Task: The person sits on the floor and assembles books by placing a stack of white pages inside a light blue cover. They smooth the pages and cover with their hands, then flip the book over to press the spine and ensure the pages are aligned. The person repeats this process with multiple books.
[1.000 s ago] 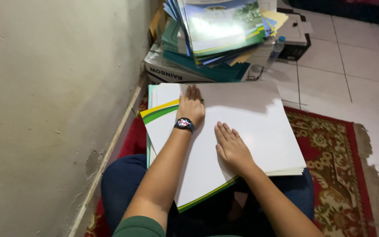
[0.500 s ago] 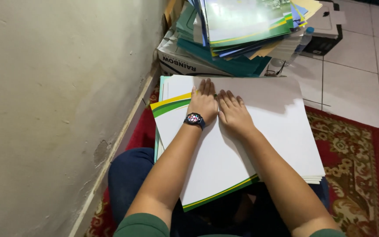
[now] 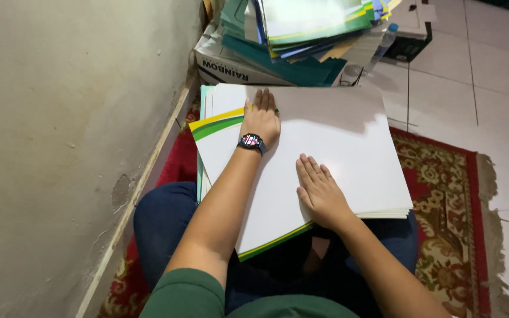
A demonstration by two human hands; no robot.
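A stack of large white sheets [image 3: 349, 147] lies on my lap and on the rug, with green and yellow striped edges showing at its left and near side. My left hand [image 3: 261, 119], with a dark wristwatch, lies flat on the top sheet near its far left edge, fingers together. Palm down, my right hand [image 3: 320, 191] rests lower on the same sheet, fingers slightly spread. Neither hand grips anything.
A plastered wall [image 3: 72, 135] runs along the left. Beyond the sheets a cardboard box [image 3: 231, 66] carries a messy pile of green and blue printed sheets [image 3: 307, 29]. A red patterned rug [image 3: 449, 200] lies beneath me, with white floor tiles [image 3: 490, 76] to the right.
My right hand has slid back toward me down the top sheet, away from my left hand, which stays near the far left edge.
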